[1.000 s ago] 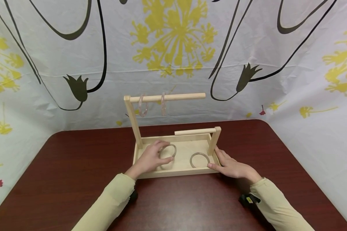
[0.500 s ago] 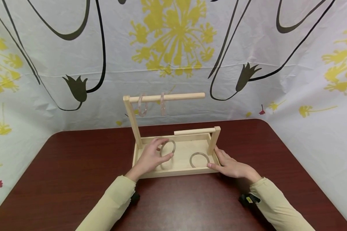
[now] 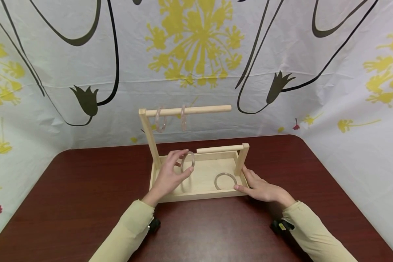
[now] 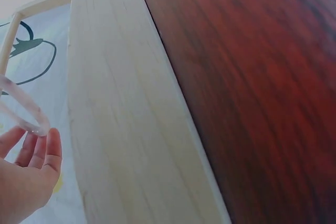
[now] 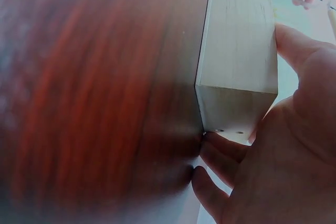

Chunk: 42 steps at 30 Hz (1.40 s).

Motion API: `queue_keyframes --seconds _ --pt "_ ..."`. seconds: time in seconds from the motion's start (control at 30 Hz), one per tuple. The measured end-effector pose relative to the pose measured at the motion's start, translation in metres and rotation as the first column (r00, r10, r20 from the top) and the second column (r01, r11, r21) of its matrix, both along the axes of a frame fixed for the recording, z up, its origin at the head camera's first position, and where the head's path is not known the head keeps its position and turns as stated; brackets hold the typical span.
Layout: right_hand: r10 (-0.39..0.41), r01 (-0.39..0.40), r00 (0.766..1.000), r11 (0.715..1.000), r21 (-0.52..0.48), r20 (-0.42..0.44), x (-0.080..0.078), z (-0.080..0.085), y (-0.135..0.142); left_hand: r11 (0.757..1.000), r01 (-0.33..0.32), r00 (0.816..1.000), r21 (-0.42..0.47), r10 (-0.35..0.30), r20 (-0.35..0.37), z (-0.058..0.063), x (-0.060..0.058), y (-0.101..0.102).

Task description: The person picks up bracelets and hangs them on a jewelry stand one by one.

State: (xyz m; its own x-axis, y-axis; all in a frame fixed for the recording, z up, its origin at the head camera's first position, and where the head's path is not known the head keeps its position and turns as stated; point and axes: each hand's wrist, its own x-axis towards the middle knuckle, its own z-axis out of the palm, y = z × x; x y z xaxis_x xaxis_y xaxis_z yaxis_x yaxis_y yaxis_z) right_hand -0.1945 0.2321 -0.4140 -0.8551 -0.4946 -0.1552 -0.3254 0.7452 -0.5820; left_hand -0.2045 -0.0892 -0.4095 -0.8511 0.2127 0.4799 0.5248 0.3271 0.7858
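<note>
My left hand (image 3: 168, 175) pinches a pale translucent bangle (image 3: 193, 160) between thumb and fingertips, raised over the left part of a wooden jewelry stand's tray (image 3: 201, 195). The left wrist view shows the fingertips at the lower edge of this bangle (image 4: 32, 109). At the tray's right end, my right hand (image 3: 263, 190) grips the corner, thumb over the front rim and fingers along the outer end wall. Near that thumb another bangle (image 3: 225, 174) lies inside the tray. Two pinkish bangles (image 3: 183, 122) hang on the stand's tall upper bar (image 3: 209, 109).
A shorter bar (image 3: 219, 149) juts left from a low post (image 3: 242, 160) at the tray's right end. The tall post (image 3: 150, 138) rises at the left end. Under the stand is a dark red-brown table (image 3: 95, 182), with a flower-patterned cloth (image 3: 127, 83) behind.
My left hand has lifted the bangle from low in the tray, up and slightly left, and the bangle has tilted more upright. The right hand stays at the tray's corner.
</note>
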Motion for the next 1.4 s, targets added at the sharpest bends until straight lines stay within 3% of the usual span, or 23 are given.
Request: queue_keyframes --seconds 0.37,0.77,1.2,1.4 --pt "-0.012 0.012 1.000 1.000 0.013 0.008 0.000 -0.001 0.001 0.998 -0.007 1.000 0.063 0.008 -0.004 0.011 0.002 0.007" --pt "-0.010 0.010 1.000 1.000 0.010 0.008 0.000 -0.001 0.001 0.999 0.041 0.999 0.034 -0.042 0.016 0.023 -0.004 0.010" --pt "-0.025 0.025 1.000 1.000 0.009 0.015 0.001 -0.002 0.000 0.990 0.131 0.977 -0.059 -0.118 0.177 0.040 -0.010 0.014" --pt "-0.029 0.028 0.999 0.999 0.031 0.019 0.000 -0.002 0.002 0.985 0.168 0.962 -0.034 -0.156 0.222 0.042 -0.014 0.017"
